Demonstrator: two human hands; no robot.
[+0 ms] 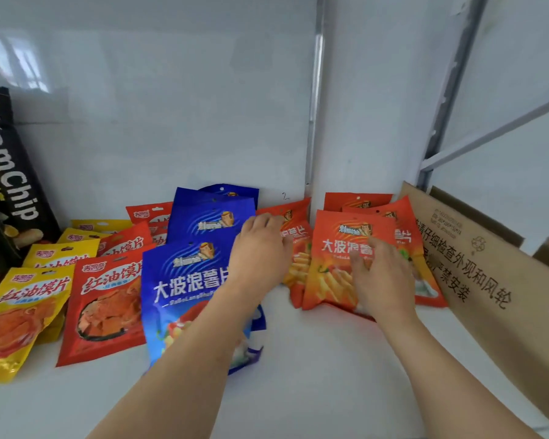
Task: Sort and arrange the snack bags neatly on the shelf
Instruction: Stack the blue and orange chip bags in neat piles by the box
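blue bags [187, 280]: 3 | left hand [260, 248], right hand [381, 274]: fingers spread on orange bags [333, 267]

Bright, even, cool daylight throughout. Window glare reflected at upper left on the glossy back wall [146, 99]. Only faint, soft shadows under the snack bags [184, 280] on the white shelf [314, 359]. Slight motion blur on the left hand [260, 248] and right hand [381, 274]. Wide-angle bending of straight lines toward the edges, strongest along the metal frame [450, 90] at right

Yellow, red, blue and orange snack bags [200, 280] lie in overlapping rows on the shelf [314, 359].
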